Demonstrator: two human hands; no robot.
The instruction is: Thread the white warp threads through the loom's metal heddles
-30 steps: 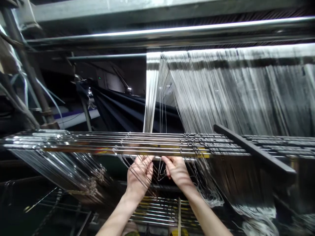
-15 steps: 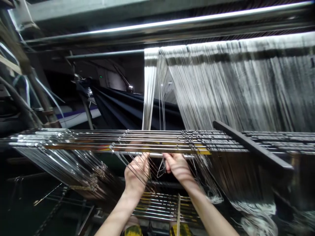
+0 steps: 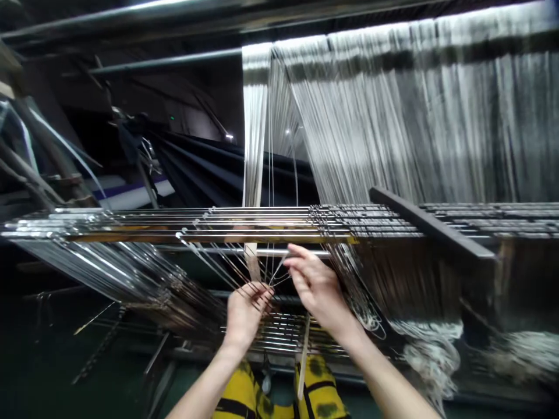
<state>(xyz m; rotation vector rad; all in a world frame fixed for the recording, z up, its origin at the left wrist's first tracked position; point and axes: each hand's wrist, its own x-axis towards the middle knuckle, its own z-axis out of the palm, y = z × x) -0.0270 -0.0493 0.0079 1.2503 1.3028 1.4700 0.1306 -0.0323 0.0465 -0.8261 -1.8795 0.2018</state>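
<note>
My left hand [image 3: 247,317] sits below a horizontal metal rod [image 3: 283,252], its fingers closed on several thin wires [image 3: 220,265] that slant down from the loom's rod bank [image 3: 196,230]. To the right, my right hand [image 3: 317,288] is raised close to that rod. Its thumb and forefinger are close together beside a fine thread loop [image 3: 277,276], and I cannot tell whether they pinch it. Pale warp threads [image 3: 393,116] hang in a wide sheet above the rods, and a narrower band [image 3: 255,128] drops to the left of it.
A dark beam [image 3: 428,224] lies angled across the rods at right. Silvery wires [image 3: 122,273] fan down at left, and loose white yarn [image 3: 432,355] hangs low at right. A wooden slat [image 3: 303,361] stands between my yellow-clad legs [image 3: 321,390]. Dark cloth [image 3: 201,169] runs behind.
The view has tilted downward, so everything sits higher and my legs show more. My left hand has dropped lower, and my right hand has lifted off the rod with its fingers turned toward the thread.
</note>
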